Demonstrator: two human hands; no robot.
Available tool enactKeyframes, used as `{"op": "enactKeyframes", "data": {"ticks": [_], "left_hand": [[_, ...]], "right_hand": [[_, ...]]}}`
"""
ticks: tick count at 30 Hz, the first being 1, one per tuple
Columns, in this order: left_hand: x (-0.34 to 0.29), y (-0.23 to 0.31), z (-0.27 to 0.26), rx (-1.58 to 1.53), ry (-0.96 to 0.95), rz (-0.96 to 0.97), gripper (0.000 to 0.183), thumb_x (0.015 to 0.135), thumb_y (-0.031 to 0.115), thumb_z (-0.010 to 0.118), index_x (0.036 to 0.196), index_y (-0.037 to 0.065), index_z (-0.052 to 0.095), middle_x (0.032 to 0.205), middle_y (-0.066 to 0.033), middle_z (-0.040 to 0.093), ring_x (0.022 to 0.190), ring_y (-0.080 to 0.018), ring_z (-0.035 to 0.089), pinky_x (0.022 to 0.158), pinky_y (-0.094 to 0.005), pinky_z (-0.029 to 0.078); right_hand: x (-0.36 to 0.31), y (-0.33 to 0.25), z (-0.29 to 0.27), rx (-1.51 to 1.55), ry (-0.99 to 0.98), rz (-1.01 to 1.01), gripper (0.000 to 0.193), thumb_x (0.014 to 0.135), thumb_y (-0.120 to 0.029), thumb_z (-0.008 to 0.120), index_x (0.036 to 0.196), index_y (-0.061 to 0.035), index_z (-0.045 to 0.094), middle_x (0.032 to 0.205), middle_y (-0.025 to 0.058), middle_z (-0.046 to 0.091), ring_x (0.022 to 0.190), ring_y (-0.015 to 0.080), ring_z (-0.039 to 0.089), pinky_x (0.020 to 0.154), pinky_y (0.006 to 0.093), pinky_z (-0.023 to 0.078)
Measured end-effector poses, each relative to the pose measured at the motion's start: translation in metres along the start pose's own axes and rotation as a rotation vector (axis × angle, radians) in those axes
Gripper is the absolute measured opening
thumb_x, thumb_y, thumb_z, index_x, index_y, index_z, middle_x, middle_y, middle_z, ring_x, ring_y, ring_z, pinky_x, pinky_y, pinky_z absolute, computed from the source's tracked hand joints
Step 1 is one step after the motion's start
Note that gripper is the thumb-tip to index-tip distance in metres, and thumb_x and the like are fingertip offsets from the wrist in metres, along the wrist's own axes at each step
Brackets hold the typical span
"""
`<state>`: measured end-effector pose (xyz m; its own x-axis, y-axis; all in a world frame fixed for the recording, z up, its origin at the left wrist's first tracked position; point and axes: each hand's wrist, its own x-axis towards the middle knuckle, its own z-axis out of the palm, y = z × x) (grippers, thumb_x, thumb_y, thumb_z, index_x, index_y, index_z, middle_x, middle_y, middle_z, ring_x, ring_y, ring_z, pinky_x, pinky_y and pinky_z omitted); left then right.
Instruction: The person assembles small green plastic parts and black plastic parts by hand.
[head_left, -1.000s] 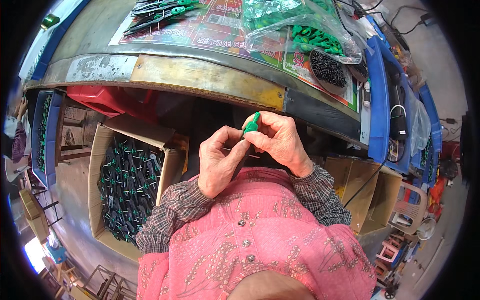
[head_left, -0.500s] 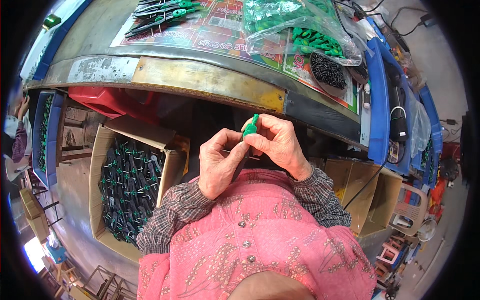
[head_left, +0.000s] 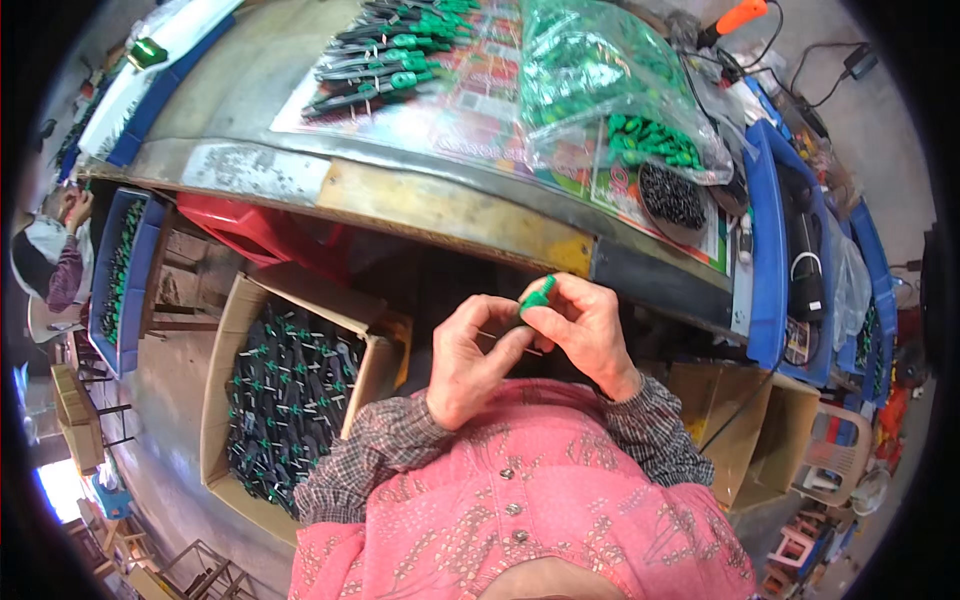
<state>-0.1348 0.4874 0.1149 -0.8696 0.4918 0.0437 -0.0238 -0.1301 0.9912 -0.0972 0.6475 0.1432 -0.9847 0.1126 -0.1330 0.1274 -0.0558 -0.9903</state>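
Note:
Above my lap, just in front of the table edge, my two hands meet. My right hand [head_left: 588,335] pinches a green plastic piece [head_left: 538,297] with a narrow ribbed stem that points up and to the right. Against its lower end, my left hand [head_left: 474,355] is closed with thumb and forefinger together. What the left fingers hold is mostly hidden; a thin pale pin shows just below the green piece. On the table lie rows of black-and-green assembled parts [head_left: 385,65]. Loose green pieces [head_left: 650,142] spill from a clear plastic bag [head_left: 590,75] beside a bowl of small black parts [head_left: 672,196].
A cardboard box [head_left: 228,375] full of black-and-green parts stands at my left, another cardboard box [head_left: 765,440] at my right. Blue bins [head_left: 765,250] flank the table. A red plastic stool [head_left: 250,230] sits underneath. Another person's hand [head_left: 78,208] shows at far left.
The view has shifted, so the table and boxes appear lower and farther right. The green piece now leans more to the right, and the dark strip under my left thumb is less visible.

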Motion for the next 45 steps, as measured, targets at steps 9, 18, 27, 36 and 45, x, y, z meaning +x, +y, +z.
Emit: {"op": "enactKeyframes", "data": {"ticks": [9,18,27,36,45], "left_hand": [[0.018,0.031,-0.001,0.697,0.127,0.468,0.041,0.067,-0.001,0.075,0.105,0.004,0.062,0.101,-0.0131,0.055,0.087,-0.0257,0.06,0.07,-0.0345,0.052],[0.067,0.051,-0.038,0.82,0.22,0.562,0.033,0.069,-0.003,0.071,0.101,0.003,0.063,0.102,-0.0147,0.052,0.078,-0.0276,0.06,0.066,-0.0355,0.051],[0.19,0.059,-0.129,1.257,0.377,0.708,0.029,0.075,0.006,0.069,0.104,0.006,0.065,0.106,-0.0129,0.055,0.093,-0.0306,0.059,0.078,-0.0403,0.047],[0.268,0.058,-0.153,1.469,0.352,0.678,0.03,0.076,0.009,0.069,0.106,0.01,0.068,0.113,-0.0104,0.056,0.104,-0.0294,0.056,0.084,-0.04,0.041],[0.289,0.058,-0.175,1.506,0.182,0.703,0.028,0.081,0.009,0.064,0.109,0.006,0.067,0.121,-0.0154,0.059,0.108,-0.0342,0.058,0.091,-0.0415,0.047]], "right_hand": [[0.007,-0.011,0.007,0.012,0.147,-0.18,0.013,0.086,-0.007,0.069,0.096,-0.0008,0.062,0.075,-0.0028,0.061,0.06,0.0018,0.054,0.052,0.0174,0.044],[0.019,-0.022,-0.011,0.018,0.167,-0.208,0.014,0.09,-0.011,0.066,0.097,0.0009,0.063,0.075,-0.0005,0.06,0.057,0.0027,0.051,0.051,0.0175,0.042],[0.022,-0.021,-0.021,-0.053,0.151,-0.235,0.01,0.091,-0.009,0.063,0.092,0.0018,0.064,0.073,-0.0001,0.058,0.055,0.0035,0.052,0.049,0.0181,0.042],[0.023,-0.019,-0.024,-0.128,0.139,-0.262,0.008,0.089,-0.006,0.063,0.092,0.0024,0.064,0.074,0.0005,0.059,0.057,0.0036,0.052,0.05,0.0189,0.043],[0.024,-0.019,-0.023,-0.156,0.129,-0.299,0.008,0.089,-0.005,0.064,0.091,0.0027,0.064,0.076,0.0012,0.059,0.057,0.0041,0.053,0.05,0.0191,0.043]]}}
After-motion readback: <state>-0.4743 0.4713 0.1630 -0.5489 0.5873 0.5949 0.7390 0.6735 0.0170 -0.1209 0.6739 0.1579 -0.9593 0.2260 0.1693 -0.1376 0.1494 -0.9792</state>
